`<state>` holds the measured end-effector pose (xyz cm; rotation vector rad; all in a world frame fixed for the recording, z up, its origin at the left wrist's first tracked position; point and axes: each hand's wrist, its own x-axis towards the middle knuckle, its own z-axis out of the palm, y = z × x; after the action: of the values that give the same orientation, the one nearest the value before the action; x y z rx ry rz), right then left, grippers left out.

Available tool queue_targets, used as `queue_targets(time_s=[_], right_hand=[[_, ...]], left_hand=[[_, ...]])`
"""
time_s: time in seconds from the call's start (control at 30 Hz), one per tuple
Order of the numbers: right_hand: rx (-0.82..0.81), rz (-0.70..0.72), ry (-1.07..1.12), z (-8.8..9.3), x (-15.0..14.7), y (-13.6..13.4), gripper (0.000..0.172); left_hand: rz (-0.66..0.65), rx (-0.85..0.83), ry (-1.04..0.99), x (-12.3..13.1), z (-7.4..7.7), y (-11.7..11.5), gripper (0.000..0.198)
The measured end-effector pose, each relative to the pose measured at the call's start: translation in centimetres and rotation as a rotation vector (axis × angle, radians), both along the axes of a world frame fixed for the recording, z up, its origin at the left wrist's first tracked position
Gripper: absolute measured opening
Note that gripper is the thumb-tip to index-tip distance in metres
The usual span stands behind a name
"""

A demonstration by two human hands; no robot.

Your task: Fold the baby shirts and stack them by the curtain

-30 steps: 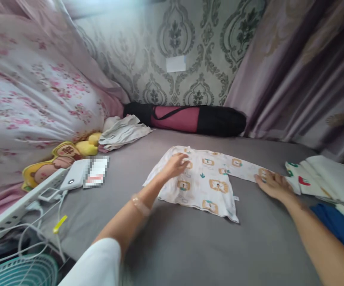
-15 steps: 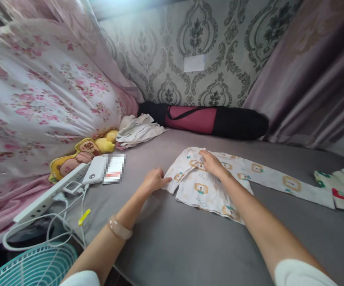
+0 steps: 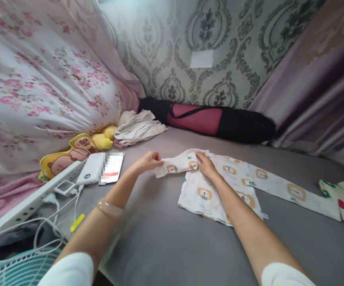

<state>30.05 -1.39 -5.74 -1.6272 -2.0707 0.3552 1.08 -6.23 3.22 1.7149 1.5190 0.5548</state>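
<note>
The left hand (image 3: 151, 159) pinches the end of a sleeve (image 3: 177, 165), and the right hand (image 3: 206, 165) rests at its upper end, grip unclear; the printed shirt (image 3: 193, 197) lies under and beside the right hand, and could skew or crease if the left pulls while the right presses too lightly

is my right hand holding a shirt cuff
No, your left hand holds one cuff while your right hand touches the shirt near its shoulder.
</note>
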Motion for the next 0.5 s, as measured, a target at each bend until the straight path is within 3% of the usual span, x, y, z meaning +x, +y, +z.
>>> queue_targets(time_s=[0.07,0.17,0.33,0.5], right_hand=[[0.009,-0.021,-0.043,0.0,-0.1,-0.3,0.054],[0.013,-0.064,-0.126,0.2,-0.7,-1.1,0.048],[-0.026,-0.084,-0.290,1.0,-1.8,-2.2,0.059],[-0.055,-0.080,-0.371,1.3,-2.1,-2.5,0.058]], left_hand=[[0.041,0.012,-0.078,-1.1,0.7,2.1,0.015],[0.094,0.106,-0.082,-2.6,0.5,5.3,0.017],[0.196,0.237,0.074,-4.2,-1.7,9.2,0.026],[0.353,0.330,0.222,-4.3,-3.8,11.3,0.030]])
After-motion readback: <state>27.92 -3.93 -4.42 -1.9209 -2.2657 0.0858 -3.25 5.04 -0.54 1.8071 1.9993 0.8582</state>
